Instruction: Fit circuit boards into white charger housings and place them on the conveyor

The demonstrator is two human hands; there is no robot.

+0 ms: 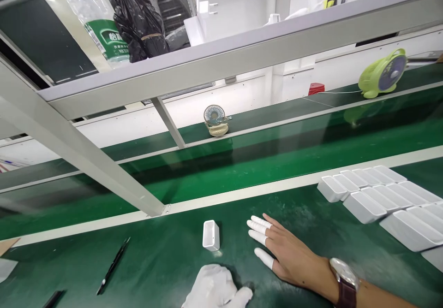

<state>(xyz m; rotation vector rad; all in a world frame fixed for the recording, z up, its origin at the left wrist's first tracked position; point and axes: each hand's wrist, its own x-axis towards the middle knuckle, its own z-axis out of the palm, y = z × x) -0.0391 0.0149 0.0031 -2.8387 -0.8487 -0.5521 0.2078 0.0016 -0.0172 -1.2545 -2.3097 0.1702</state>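
Note:
My right hand [289,250] is over the green tabletop, its fingers stretched out and slightly apart, holding nothing. White finger cots cover several of its fingertips, and a watch [344,275] is on the wrist. At the bottom edge, my left hand [212,287], in a white glove, has its fingers curled in; whatever they may hold is hidden. Just beyond it a small white open plastic box [211,235] stands on the table. The box is apart from both hands, and its hollow side faces me.
Rows of white plastic boxes [384,192] stand at right. Black tweezers [113,265] and a dark object [53,299] lie at left. A slanted metal post [114,176] supports the shelf [221,63] above. Beyond the green conveyor belt [259,153] are a small fan [215,119] and a green fan [382,74].

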